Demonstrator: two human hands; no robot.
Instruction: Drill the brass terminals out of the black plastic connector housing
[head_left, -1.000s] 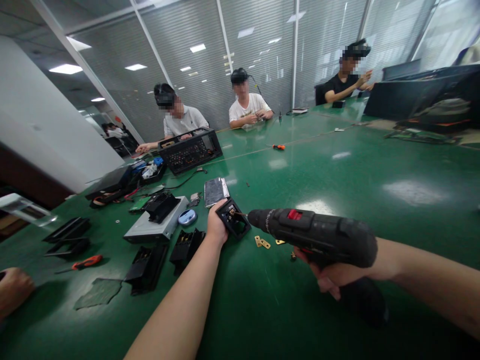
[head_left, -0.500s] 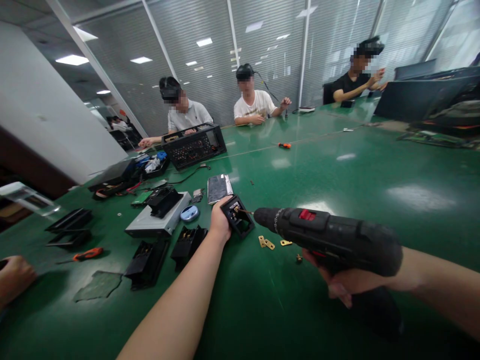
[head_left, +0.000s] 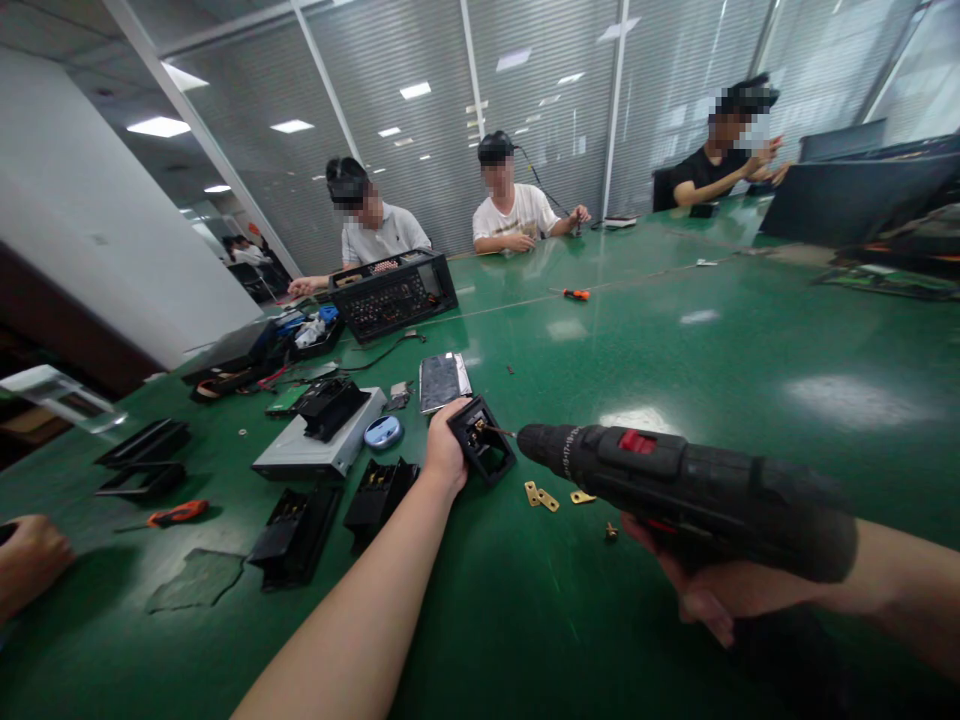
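Observation:
My left hand point(head_left: 448, 447) grips a black plastic housing point(head_left: 493, 472) by its left side, tilted so its open face points toward the drill. Brass-coloured parts show inside it. Wrapped around the handle of a black cordless drill point(head_left: 675, 490) is my right hand point(head_left: 694, 590); part of the handle is in shadow. The drill's thin bit point(head_left: 501, 430) reaches into the housing at the brass parts; whether it touches a screw I cannot tell. Below lie several flat brass plates point(head_left: 548, 499) with holes, and a small brass piece point(head_left: 611, 532).
Left of my forearm stand more black housings point(head_left: 292, 535), a silver drive point(head_left: 281, 455), a round blue container point(head_left: 383, 432) and an orange screwdriver point(head_left: 178, 513). Another person's hand point(head_left: 34, 560) rests at the left edge. Across the green table sit three people, with a computer case point(head_left: 394, 298) before one.
The drill has shifted slightly right and down in view, with my right hand on it. The housing has moved a little right in the picture, as has much of the scene.

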